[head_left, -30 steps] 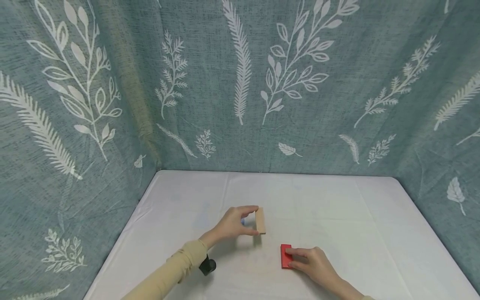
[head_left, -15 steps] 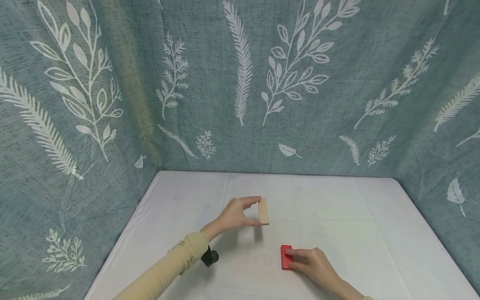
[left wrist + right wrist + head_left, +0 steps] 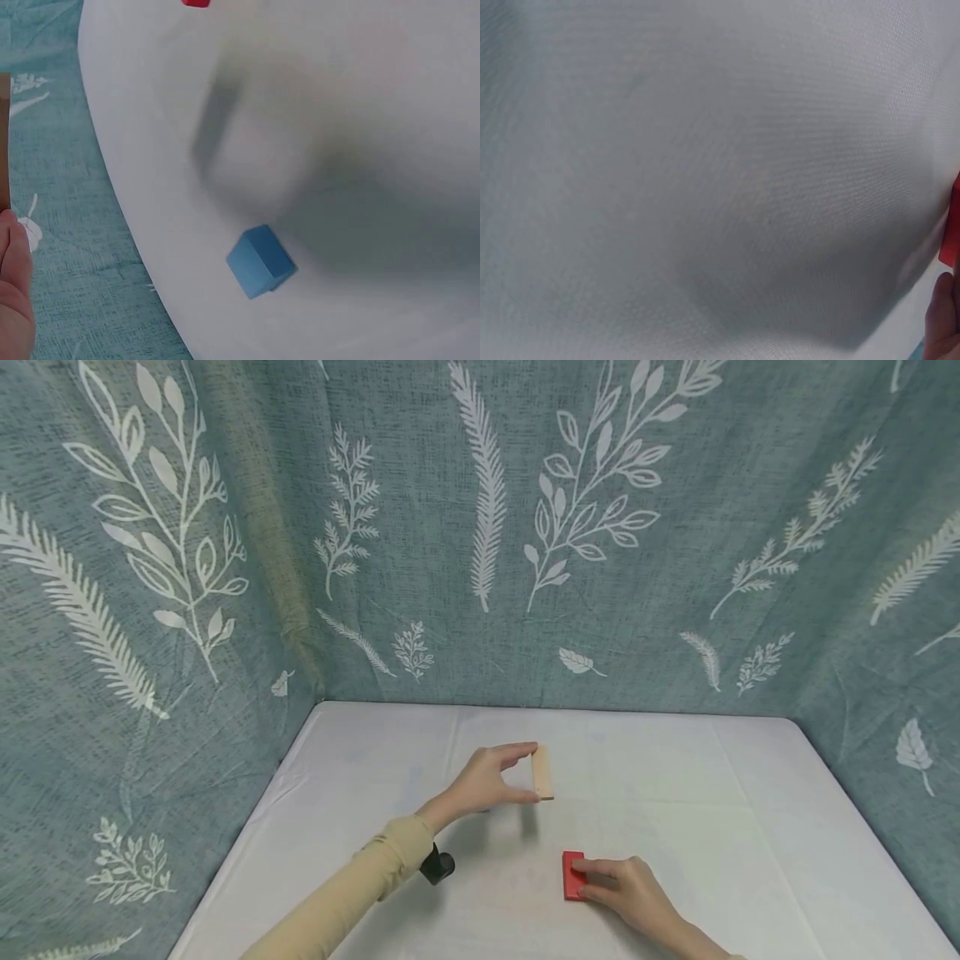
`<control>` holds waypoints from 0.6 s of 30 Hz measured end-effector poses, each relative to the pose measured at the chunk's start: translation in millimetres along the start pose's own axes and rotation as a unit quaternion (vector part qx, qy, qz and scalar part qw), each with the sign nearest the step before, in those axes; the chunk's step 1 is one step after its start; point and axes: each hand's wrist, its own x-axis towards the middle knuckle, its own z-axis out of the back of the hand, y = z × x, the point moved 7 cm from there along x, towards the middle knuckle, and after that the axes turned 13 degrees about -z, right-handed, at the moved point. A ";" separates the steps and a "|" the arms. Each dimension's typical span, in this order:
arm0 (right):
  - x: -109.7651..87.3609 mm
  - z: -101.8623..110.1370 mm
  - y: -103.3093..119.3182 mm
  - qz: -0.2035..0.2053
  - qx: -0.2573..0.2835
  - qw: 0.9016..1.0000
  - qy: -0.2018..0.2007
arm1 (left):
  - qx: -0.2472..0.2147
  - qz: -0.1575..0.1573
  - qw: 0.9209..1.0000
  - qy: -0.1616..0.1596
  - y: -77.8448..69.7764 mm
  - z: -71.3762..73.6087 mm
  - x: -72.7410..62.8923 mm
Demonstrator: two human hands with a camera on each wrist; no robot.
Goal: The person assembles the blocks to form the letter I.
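My left hand (image 3: pixel 480 783) pinches a flat, light wooden block (image 3: pixel 542 772) by its two ends, thumb at the near end and fingers at the far end. The block hangs above the white table, with its shadow below. At the left edge of the left wrist view, part of the same hand (image 3: pixel 13 289) shows beside the block's brown side (image 3: pixel 4 142). Nearer the front, my right hand (image 3: pixel 633 897) pinches a red rectangular block (image 3: pixel 573 876) at the table's surface. Only a corner of the red block (image 3: pixel 952 232) shows in the right wrist view.
A blue block (image 3: pixel 261 261) lies on the table beneath my left hand, almost hidden in the head view. A black wrist camera (image 3: pixel 437 865) hangs under the left sleeve (image 3: pixel 367 881). A green leaf-patterned curtain (image 3: pixel 442 535) surrounds the white tabletop (image 3: pixel 697 827).
My left hand has carried the wooden block away from me and slightly right, higher in the head view. The right hand and the red block have stayed in place.
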 end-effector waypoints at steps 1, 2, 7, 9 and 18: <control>0.3 -0.1 -0.1 -0.003 -0.001 1.000 0.002 | -0.002 -0.002 1.000 -0.001 -0.4 -0.6 1.2; 0.6 -0.2 -0.1 -0.005 -0.001 1.000 0.004 | -0.005 -0.006 1.000 -0.003 -1.0 -1.0 2.5; 0.7 0.0 0.4 -0.009 -0.002 1.000 0.008 | -0.003 -0.015 1.000 -0.009 -2.5 -4.1 6.7; 0.6 0.2 0.6 -0.009 0.000 1.000 0.009 | -0.003 -0.018 1.000 -0.012 -4.4 -5.1 8.4; 0.8 0.2 1.1 -0.009 0.004 1.000 0.010 | -0.018 -0.016 1.000 -0.017 -7.0 -10.6 16.0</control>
